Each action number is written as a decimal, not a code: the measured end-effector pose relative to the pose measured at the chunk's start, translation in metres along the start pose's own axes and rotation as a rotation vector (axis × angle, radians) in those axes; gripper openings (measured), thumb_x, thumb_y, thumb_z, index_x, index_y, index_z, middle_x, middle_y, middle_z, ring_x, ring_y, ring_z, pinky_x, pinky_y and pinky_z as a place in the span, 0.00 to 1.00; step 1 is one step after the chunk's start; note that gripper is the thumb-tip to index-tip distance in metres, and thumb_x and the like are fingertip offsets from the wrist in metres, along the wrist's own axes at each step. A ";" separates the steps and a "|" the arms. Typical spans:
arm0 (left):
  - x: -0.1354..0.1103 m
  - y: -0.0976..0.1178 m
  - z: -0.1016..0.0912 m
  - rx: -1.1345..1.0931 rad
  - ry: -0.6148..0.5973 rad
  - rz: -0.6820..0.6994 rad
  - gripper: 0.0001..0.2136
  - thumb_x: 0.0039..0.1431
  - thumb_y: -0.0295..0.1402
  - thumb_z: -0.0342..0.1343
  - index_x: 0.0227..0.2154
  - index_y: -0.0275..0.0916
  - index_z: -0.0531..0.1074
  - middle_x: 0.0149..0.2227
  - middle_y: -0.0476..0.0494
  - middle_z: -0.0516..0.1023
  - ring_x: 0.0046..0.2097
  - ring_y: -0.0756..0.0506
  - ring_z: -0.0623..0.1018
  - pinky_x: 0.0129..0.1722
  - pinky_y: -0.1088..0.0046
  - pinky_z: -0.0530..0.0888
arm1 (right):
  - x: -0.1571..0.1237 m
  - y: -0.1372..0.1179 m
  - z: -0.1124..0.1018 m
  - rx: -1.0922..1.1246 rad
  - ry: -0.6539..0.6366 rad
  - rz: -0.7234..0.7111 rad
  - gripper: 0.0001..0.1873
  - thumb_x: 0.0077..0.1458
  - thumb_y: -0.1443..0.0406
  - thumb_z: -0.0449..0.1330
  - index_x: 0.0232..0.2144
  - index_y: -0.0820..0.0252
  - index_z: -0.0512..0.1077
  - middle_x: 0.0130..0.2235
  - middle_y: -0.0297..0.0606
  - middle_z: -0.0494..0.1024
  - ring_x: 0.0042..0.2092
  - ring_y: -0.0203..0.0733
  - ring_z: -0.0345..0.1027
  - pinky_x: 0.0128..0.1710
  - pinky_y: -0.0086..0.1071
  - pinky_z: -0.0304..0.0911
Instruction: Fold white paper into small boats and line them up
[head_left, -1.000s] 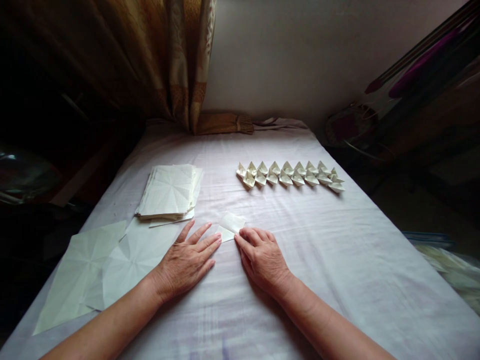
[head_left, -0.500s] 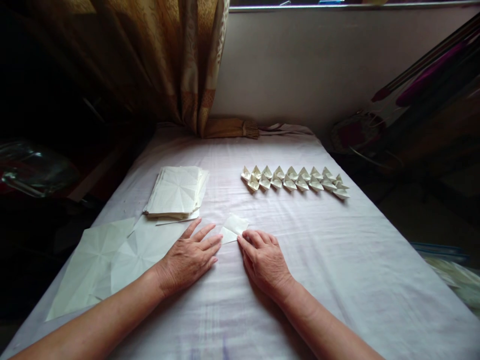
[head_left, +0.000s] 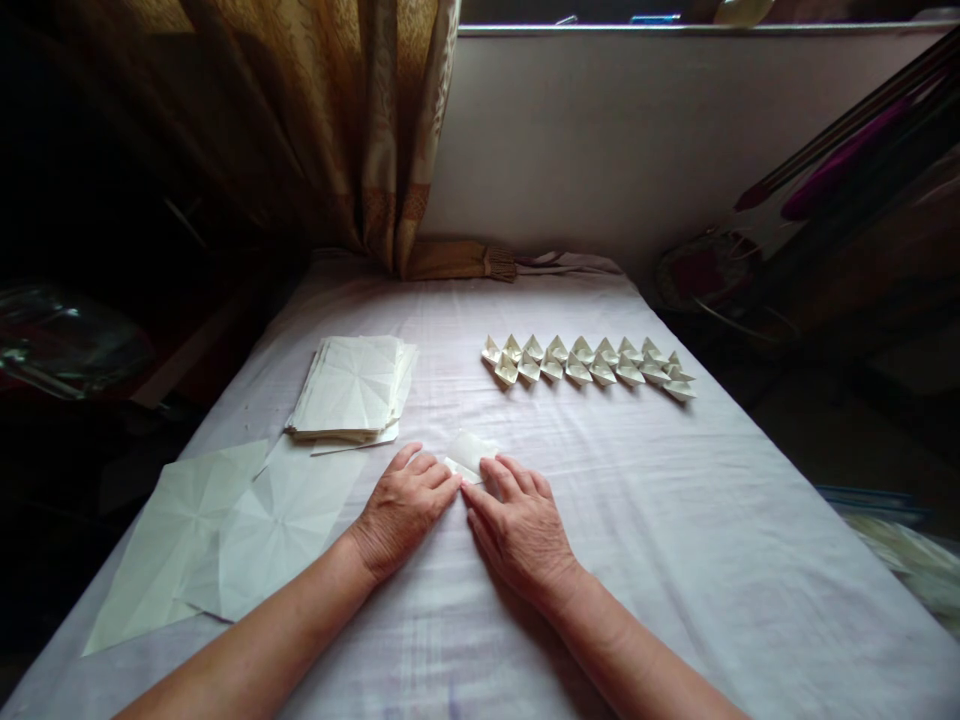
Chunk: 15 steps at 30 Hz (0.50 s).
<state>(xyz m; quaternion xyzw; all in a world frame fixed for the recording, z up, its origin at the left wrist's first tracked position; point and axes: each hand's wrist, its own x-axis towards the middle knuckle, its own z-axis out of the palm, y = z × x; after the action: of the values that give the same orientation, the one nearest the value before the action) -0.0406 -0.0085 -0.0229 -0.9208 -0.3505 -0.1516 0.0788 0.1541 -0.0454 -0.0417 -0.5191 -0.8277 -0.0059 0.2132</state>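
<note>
A small folded piece of white paper (head_left: 471,450) lies flat on the cloth between my hands. My left hand (head_left: 409,505) is closed, its fingers drawn together at the paper's lower left corner. From the other side, my right hand (head_left: 521,520) grips the near edge and right side of the paper with thumb and fingers. The two hands almost meet at the near edge, and part of the paper is hidden under the fingertips. Beyond my left hand sits a stack of creased paper sheets (head_left: 349,385).
Two loose creased sheets (head_left: 281,530) overlap at the left. Two rows of small folded paper boats (head_left: 577,365) stand at the far right of the cloth-covered surface (head_left: 675,560). A gold curtain (head_left: 382,130) hangs at the back, touching the surface.
My left hand has moved right and its spread fingers have curled in to the paper. The right thumb has slid left along the near edge, which now looks folded up.
</note>
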 end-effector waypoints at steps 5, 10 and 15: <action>0.010 -0.002 -0.005 0.108 -0.012 0.067 0.07 0.65 0.26 0.51 0.32 0.39 0.71 0.27 0.50 0.73 0.34 0.47 0.72 0.53 0.60 0.65 | 0.000 0.015 -0.002 -0.006 0.028 0.035 0.13 0.61 0.63 0.57 0.46 0.48 0.76 0.54 0.43 0.73 0.56 0.53 0.61 0.50 0.45 0.56; 0.020 0.004 -0.002 0.266 -0.052 0.202 0.10 0.63 0.20 0.48 0.28 0.37 0.70 0.25 0.47 0.73 0.29 0.46 0.71 0.49 0.60 0.67 | -0.001 0.021 0.000 0.053 0.068 0.019 0.14 0.59 0.67 0.57 0.46 0.52 0.76 0.53 0.43 0.74 0.56 0.51 0.62 0.51 0.43 0.58; 0.025 0.008 0.005 0.287 0.037 0.222 0.13 0.63 0.21 0.47 0.24 0.37 0.68 0.22 0.46 0.71 0.26 0.45 0.70 0.38 0.63 0.68 | 0.008 0.032 0.007 0.047 0.091 -0.023 0.20 0.55 0.72 0.58 0.50 0.57 0.73 0.55 0.46 0.73 0.58 0.51 0.61 0.52 0.44 0.59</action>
<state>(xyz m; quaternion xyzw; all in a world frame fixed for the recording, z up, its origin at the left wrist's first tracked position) -0.0162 0.0024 -0.0191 -0.9302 -0.2631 -0.1073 0.2323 0.1760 -0.0219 -0.0516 -0.5035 -0.8230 -0.0125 0.2626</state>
